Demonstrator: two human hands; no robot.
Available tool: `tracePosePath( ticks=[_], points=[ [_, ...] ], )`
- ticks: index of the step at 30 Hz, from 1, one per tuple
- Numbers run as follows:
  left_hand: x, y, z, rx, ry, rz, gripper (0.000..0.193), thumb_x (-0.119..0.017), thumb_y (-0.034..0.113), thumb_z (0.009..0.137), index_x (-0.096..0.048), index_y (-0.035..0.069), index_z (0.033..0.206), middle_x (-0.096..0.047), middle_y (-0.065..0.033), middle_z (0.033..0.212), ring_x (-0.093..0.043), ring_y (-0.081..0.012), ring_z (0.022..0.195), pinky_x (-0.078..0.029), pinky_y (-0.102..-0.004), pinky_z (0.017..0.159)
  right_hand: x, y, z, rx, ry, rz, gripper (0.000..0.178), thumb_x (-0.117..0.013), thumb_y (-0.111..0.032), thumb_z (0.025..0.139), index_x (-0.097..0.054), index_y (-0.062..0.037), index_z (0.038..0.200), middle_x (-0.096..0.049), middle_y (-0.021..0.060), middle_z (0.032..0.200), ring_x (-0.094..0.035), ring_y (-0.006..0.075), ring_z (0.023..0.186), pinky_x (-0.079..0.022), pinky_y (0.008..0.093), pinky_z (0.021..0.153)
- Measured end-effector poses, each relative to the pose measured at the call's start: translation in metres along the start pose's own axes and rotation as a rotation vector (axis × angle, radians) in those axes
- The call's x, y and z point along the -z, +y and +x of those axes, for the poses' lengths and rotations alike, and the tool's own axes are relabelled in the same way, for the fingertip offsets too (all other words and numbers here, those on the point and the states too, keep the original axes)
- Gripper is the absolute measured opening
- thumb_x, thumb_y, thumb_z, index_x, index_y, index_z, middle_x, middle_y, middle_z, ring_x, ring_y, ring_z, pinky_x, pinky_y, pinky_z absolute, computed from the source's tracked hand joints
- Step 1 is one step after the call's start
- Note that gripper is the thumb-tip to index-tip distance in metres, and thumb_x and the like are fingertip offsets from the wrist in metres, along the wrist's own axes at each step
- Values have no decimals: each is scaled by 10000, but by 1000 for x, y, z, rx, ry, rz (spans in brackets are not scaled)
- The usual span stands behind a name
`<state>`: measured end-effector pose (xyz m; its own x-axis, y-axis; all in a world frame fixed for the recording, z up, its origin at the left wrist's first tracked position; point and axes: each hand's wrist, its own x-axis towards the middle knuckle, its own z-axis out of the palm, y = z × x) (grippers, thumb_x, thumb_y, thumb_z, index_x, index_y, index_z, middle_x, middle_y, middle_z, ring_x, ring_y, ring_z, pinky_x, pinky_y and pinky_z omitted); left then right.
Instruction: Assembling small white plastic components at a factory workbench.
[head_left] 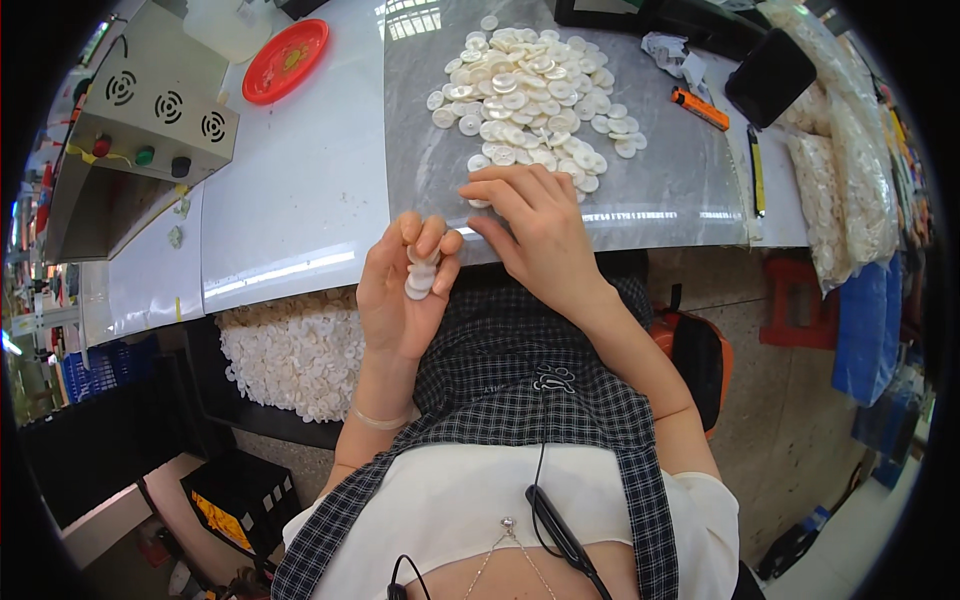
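My left hand point(400, 285), palm up just off the table's front edge, has its fingers curled over several small white round discs point(420, 281). The discs overlap one another in the palm. To its right, my right hand point(540, 225) reaches over the near side of a pile of similar white discs point(535, 90) on the grey mat. One disc point(479, 203) shows between its thumb and index finger. The pale discs look thin and flat, some with a pattern at the centre.
A red plate point(286, 62) and a grey metal box point(150, 110) with coloured knobs stand at left. An orange marker point(700, 108), a yellow cutter knife point(756, 172) and a black block point(771, 78) lie at right, near clear bags point(840, 170). Below the table's edge sits a bin of white pieces point(295, 355).
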<state>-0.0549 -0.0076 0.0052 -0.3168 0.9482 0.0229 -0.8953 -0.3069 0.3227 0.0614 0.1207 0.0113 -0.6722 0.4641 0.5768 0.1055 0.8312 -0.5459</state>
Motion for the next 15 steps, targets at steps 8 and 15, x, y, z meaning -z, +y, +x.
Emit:
tracePosePath(
  ticks=[8,15],
  points=[
    [-14,-5,-1,23,212,363,202,-537,229,984,-512,44,1062,-448,-3,807,-428,-51,668,-311,-138,410,6,-1,-4,51,92,145,163,-754,-42,720,-657,-89,843,-668,12,952,-595,169,851,-403,299,772],
    [-9,-10,-8,52,79,556,349,-637,80,914,-534,9,1239,-509,17,799,-390,-19,539,-279,-144,413,20,-12,-8,146,142,250,220,-788,18,648,-682,-76,816,-666,48,996,-604,197,886,-464,289,708]
  ],
)
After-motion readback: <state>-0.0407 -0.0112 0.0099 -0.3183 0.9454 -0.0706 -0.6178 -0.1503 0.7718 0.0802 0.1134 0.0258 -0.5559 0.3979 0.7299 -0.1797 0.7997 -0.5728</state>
